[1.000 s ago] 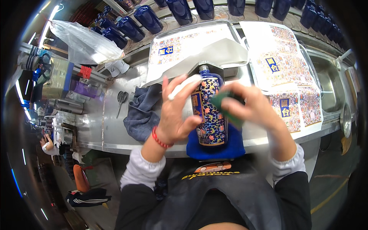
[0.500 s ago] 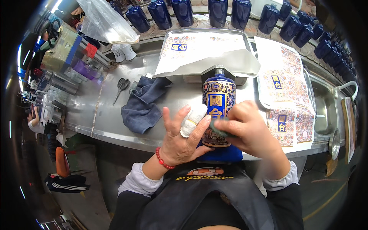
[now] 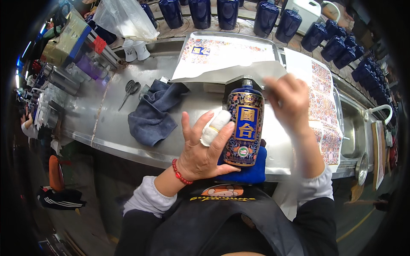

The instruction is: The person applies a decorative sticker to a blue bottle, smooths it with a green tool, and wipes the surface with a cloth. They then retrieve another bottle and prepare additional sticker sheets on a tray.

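Bottle (image 3: 244, 128) lay steadied by your left hand (image 3: 203, 147), fingers spread against its side, while your right hand (image 3: 288, 100) had lifted clear, open and empty, leaving the label exposed

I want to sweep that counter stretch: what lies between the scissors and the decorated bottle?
In the head view, a crumpled dark blue cloth lies on the steel counter between the scissors and the decorated bottle.

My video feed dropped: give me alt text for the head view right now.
The left hand steadies a decorated blue bottle lying on a blue pad at the steel counter's edge. The right hand hovers open above it.
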{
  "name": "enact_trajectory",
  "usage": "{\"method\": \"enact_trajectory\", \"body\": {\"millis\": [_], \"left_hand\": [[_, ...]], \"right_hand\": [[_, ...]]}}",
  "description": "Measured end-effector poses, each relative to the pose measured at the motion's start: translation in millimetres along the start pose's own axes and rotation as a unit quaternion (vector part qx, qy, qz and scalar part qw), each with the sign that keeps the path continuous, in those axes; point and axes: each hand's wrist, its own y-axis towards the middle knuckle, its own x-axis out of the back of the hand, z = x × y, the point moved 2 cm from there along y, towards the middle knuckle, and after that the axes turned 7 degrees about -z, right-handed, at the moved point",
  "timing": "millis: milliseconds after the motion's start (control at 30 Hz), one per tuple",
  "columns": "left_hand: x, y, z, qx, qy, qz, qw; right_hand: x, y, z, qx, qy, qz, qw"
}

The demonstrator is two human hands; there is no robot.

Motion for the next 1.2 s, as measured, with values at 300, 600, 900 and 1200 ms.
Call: {"method": "enact_trajectory", "body": {"millis": [300,600,900,1200], "left_hand": [[-26.9,-25.3,16.1,0.177,-0.28,0.068,0.941],[-55.2,-49.7,16.4,0.216,-0.36,0.078,0.904],[-59.7,-53.3,24.5,0.195,-0.354,0.083,0.911],[-35.6,-43.4,28.3,0.126,-0.148,0.146,0.97]], "right_hand": [[13.0,-56.2,17.5,-0.013,0.107,0.016,0.994],[34.2,-102.1,40.6,-0.025,0.188,0.044,0.981],[42.9,-116.7,62.4,0.099,0.223,0.137,0.96],[30.9,-133.1,45.7,0.027,0.355,0.092,0.93]]}}
